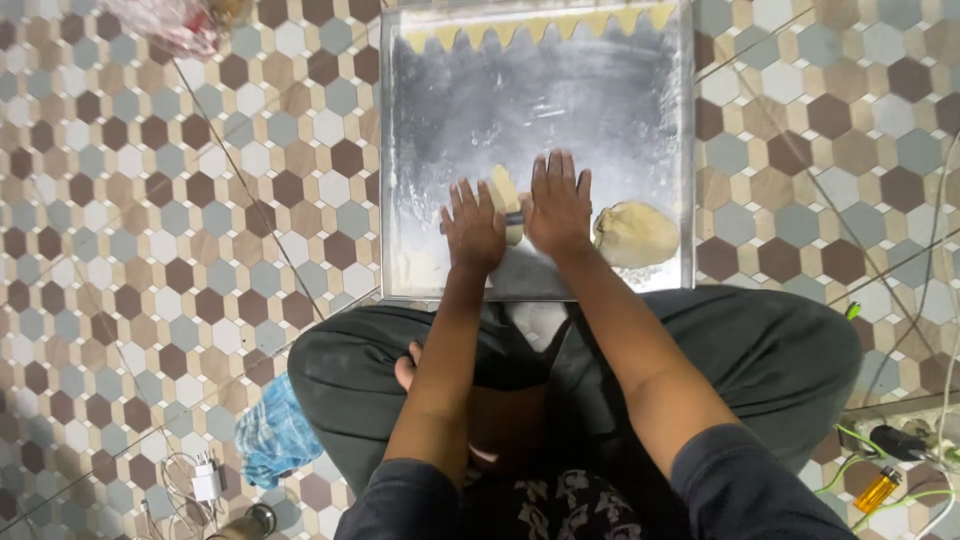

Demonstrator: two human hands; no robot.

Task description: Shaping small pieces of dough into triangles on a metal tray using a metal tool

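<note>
Pressing dough (pixel 505 190) (tray (pixel 540 110)), both hands

One metal tray (pixel 640 130) lies on the tiled floor (pixel 150 220). On it sit one round lump of dough (pixel 635 234), one flattened piece of dough (pixel 503 190) and one row of nine small dough triangles (pixel 540 28) along the far edge. Two hands are on the tray: one left hand (pixel 473 228) and one right hand (pixel 559 205). Beside the person lie one blue cloth (pixel 275 432), one white charger (pixel 207 482) and one orange lighter (pixel 880 490).
</note>
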